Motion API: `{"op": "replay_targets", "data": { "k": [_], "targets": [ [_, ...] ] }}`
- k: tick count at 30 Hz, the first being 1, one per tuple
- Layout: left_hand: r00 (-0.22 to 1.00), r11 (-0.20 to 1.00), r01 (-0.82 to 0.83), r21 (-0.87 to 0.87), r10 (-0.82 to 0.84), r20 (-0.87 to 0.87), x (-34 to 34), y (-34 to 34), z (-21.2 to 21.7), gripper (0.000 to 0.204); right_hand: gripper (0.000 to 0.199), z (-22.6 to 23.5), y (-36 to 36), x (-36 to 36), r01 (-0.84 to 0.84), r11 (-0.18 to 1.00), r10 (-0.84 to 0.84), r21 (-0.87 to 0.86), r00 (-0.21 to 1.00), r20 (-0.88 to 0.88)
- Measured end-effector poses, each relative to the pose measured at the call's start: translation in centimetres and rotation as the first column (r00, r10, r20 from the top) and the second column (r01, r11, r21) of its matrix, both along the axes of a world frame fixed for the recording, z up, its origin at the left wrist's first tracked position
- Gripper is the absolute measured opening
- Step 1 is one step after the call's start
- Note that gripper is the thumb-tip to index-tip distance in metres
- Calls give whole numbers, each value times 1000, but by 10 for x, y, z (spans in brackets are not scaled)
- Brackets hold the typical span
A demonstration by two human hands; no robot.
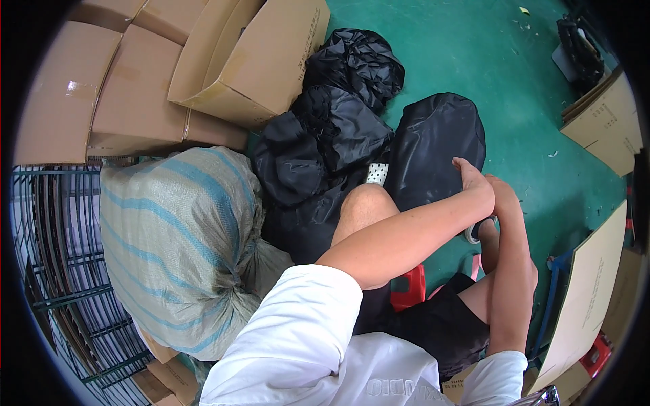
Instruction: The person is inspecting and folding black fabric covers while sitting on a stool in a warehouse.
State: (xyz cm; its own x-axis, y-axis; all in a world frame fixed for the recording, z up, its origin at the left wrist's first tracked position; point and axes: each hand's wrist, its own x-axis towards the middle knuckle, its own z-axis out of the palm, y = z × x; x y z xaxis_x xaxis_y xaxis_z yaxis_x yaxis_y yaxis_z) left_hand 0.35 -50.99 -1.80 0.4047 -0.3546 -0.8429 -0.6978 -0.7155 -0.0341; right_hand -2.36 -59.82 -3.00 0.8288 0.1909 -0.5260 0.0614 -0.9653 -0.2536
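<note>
My left hand point(472, 177) is over the right side of a smooth, black, rounded oblong bundle point(433, 145) on the green floor. Its visible fingers are stretched out with nothing seen in them; whether they touch the bundle I cannot tell. Close against the left wrist is my right hand point(501, 193), its fingers mostly hidden. Left of the bundle lie crumpled black sheets or bags point(345, 128), heaped up to my bent knee. A white dotted shoe or cloth point(377, 174) peeks out between the heap and the bundle.
Large cardboard boxes point(237, 64), one open, stand at the upper left. A stuffed woven sack point(183, 243) with blue stripes leans beside a dark wire rack point(61, 271). A red plastic stool point(409, 287) is under me. Flat cardboard point(582, 298) stands at the right.
</note>
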Motion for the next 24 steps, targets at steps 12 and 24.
{"op": "replay_targets", "data": {
  "k": [12, 24],
  "targets": [
    [999, 998, 39, 48, -38, -29, 0, -6, -10, 59, 35, 7, 5, -3, 13, 999, -13, -30, 1000, 2],
    [999, 999, 43, 32, -42, -8, -1, -10, -23, 58, 39, -3, -2, -4, 4, 999, -2, -53, 1000, 25]
  ]
}}
